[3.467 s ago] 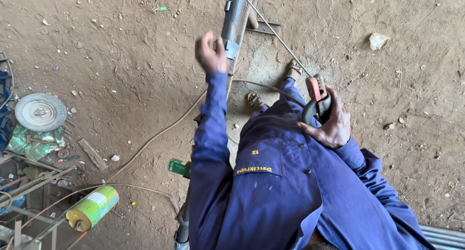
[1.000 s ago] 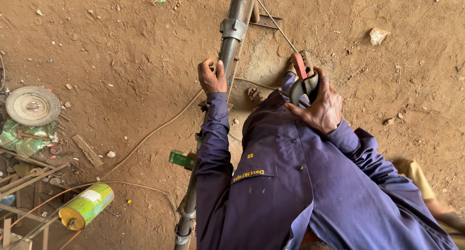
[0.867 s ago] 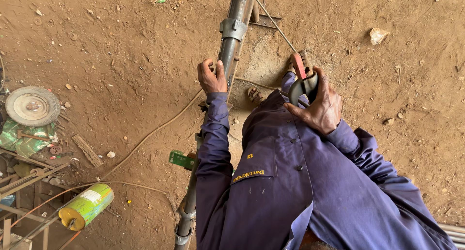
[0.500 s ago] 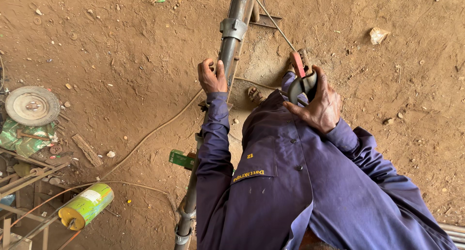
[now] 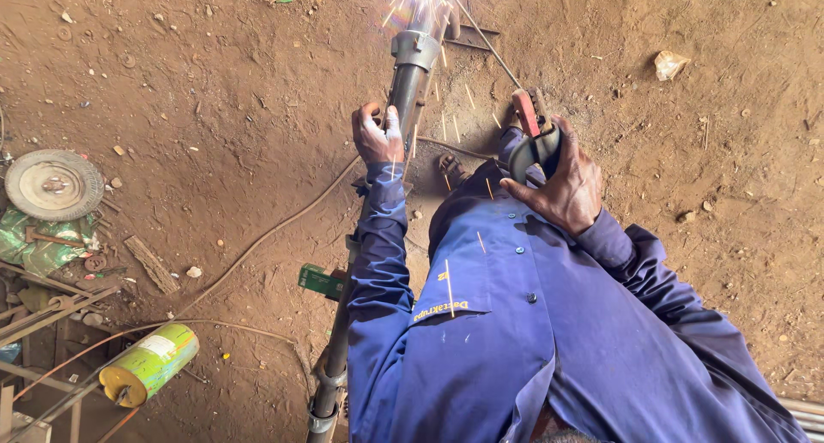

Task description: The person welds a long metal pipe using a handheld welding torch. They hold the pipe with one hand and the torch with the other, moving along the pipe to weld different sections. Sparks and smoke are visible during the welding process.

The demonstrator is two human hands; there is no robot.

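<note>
Dull grey metal pipe with a paler steel collar; matt blue cloth overalls; rough, dusty earth floor; glossy yellow-green can; worn metal disc.

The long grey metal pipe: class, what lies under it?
Bare brown dirt floor shows beside the long grey metal pipe. The left hand grips it; a blue sleeve covers the ground below its middle.

Small green box on the dirt just left of the long pipe, yellow-green can with pale label lying at lower left, crumpled green wrapper at left edge
</note>
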